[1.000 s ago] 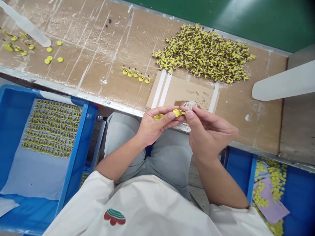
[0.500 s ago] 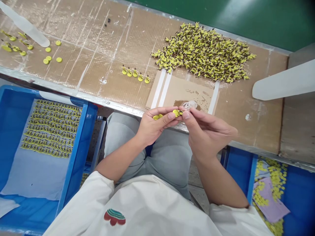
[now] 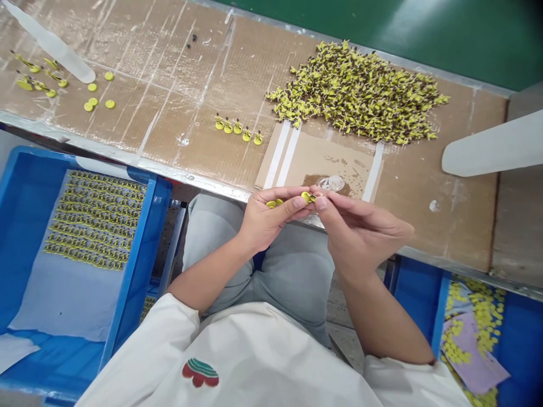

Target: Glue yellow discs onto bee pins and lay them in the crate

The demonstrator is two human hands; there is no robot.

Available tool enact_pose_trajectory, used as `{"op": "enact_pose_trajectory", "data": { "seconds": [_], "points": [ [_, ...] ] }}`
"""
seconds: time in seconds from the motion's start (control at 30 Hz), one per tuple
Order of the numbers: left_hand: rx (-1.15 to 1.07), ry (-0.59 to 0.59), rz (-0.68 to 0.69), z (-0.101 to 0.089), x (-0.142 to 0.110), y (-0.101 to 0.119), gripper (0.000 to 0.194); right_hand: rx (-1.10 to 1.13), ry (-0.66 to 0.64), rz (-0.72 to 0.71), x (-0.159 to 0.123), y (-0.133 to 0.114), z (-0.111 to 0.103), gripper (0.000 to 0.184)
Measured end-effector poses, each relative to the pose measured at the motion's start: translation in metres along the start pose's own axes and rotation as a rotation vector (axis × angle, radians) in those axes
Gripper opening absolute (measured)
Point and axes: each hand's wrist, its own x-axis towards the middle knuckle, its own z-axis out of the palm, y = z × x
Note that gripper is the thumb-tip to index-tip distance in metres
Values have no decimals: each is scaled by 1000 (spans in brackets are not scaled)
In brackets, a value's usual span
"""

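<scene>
Between the fingertips of both hands is a yellow round base [image 3: 306, 196], held by my left hand [image 3: 271, 217]. Further yellow discs [image 3: 274, 203] rest in the curl of its fingers. My right hand [image 3: 360, 226] pinches a small dark-and-yellow figurine [image 3: 313, 198] against that base; the fingers hide most of it. Both hands meet over the table's front edge, just before a cardboard sheet [image 3: 292, 164] with a white glue-like smear [image 3: 331, 183]. Left of the sheet, a row of several figurines [image 3: 237, 127] stands upright on yellow bases.
A large heap of small figurines [image 3: 356, 93] lies behind the sheet. Loose yellow discs [image 3: 92, 87] and more based figurines [image 3: 34, 79] are at the far left. A blue bin [image 3: 116, 316] holds rows of figurines; another blue bin [image 3: 520, 322] holds yellow discs. White tapered objects [image 3: 487, 147] intrude from both sides.
The whole view has shifted slightly, with the scene moving a little to the right. Both hands keep the base and figurine together at nearly the same place.
</scene>
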Motion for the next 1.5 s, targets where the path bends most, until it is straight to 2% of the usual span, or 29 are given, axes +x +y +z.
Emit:
{"op": "enact_pose_trajectory", "data": {
  "seconds": [0.2,0.4,0.6,0.73,1.07,1.2,1.5],
  "points": [
    [49,15,34,-2,0,-1,31,24,-22,-28,0,1,0,21],
    [92,20,161,-2,-2,-2,25,6,-38,-24,-1,2,2,19],
    [181,51,245,4,-12,1,24,19,25,-40,-1,7,5,17],
    [183,44,229,6,-17,4,28,11,48,-46,1,9,7,16],
    [169,99,245,-1,-8,6,28,73,-7,129,9,11,14,15],
    [165,159,230,-1,-6,7,30,111,-29,173,12,12,18,16],
    [227,194,355,-10,-7,5,28,140,-53,224,12,21,31,17]
  ]
}}
